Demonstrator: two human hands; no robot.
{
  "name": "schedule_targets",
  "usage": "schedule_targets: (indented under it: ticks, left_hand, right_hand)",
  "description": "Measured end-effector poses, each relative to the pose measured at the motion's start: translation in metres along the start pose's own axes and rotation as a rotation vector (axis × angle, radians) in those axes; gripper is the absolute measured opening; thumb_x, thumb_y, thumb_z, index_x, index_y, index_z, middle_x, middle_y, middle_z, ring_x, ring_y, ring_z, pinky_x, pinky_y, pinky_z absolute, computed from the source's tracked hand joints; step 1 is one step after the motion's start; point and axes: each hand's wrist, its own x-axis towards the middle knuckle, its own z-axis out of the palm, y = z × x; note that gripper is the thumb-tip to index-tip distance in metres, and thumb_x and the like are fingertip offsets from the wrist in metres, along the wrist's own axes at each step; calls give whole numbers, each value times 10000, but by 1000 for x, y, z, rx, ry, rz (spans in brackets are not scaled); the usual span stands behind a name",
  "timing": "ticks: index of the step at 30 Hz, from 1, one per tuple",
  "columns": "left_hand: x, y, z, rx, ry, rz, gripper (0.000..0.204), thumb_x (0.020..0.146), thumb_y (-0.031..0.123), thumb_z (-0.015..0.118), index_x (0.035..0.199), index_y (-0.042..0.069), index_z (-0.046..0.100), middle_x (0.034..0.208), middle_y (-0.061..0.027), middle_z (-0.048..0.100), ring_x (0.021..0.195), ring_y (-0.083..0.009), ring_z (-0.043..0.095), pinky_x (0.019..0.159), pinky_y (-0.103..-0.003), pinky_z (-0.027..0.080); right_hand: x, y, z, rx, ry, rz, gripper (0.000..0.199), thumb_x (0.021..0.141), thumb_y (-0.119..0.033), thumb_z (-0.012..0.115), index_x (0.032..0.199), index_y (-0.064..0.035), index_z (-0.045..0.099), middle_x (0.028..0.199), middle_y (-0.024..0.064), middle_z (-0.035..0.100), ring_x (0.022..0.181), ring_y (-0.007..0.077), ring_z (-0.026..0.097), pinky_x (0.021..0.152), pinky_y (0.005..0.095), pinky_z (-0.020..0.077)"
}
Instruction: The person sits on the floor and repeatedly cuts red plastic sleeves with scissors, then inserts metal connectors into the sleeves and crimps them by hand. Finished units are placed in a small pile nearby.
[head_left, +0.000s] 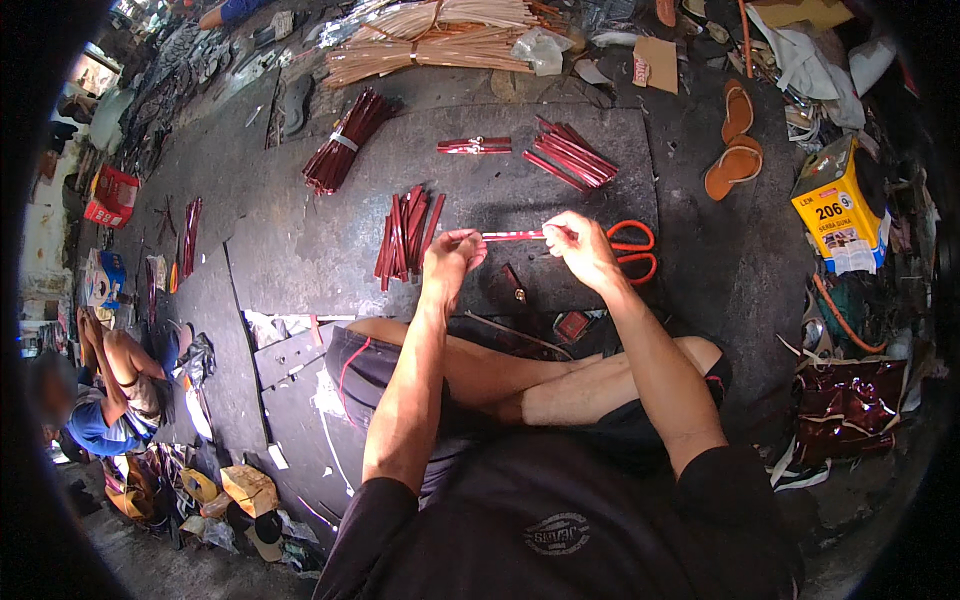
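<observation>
A narrow, glossy dark red strap (514, 236) is stretched level between my two hands above the dark work board. My left hand (453, 262) pinches one end and my right hand (582, 250) pinches the other. Scissors with red-orange handles (653, 237) lie just right of my right hand, their blades partly hidden by it. Below the strap rests a short dark red piece with a shiny metal bit (518, 290). Left of my left hand is a pile of dark red strips (402, 236). Farther off lies a small stack of red straps with metal buckles (474, 146).
A tied dark red bundle (346, 141) and loose red strips (572, 154) lie beyond my hands. Tan strip bundles (430, 50) are at the far edge. Brown sandals (735, 168) and a yellow can (842, 208) stand right. Another person (105, 415) sits at left.
</observation>
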Motion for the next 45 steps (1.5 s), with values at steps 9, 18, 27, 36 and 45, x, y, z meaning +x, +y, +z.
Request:
schedule_targets:
  ticks: [9,18,27,36,45]
  left_hand:
    - [35,-28,-4,31,39,-39,193,926,127,649,1029,-35,665,849,-60,682,720,-110,642,646,-217,535]
    - [39,-30,-25,28,142,-9,293,924,167,657,1139,-30,635,903,-46,644,800,-125,615,737,-260,531]
    - [38,-28,-18,-158,46,-129,274,947,152,628,1160,-18,609,969,-58,648,839,-135,629,750,-246,536]
    - [44,-40,-26,-61,53,-143,256,938,159,643,1128,-11,624,904,-50,664,771,-118,634,707,-230,544]
    - [35,-34,-16,38,0,-227,266,947,195,636,1134,8,615,939,-33,663,808,-113,636,764,-235,542]
  right_hand:
    - [8,35,0,-93,-7,78,132,935,-132,630,1009,-30,672,820,63,674,757,121,641,686,296,515]
    - [-20,21,20,-424,113,-76,242,839,-252,712,807,-32,615,736,162,668,692,345,662,635,420,505]
    - [-53,31,58,-907,-178,-299,216,799,-126,664,952,-30,545,890,162,607,898,351,619,768,477,467]
    - [15,5,14,-332,11,-125,106,912,-124,635,998,-63,626,908,140,677,852,299,655,760,402,496]
    - [57,28,-111,-384,-340,153,116,878,-126,655,979,-74,682,955,98,698,905,211,661,790,359,513]
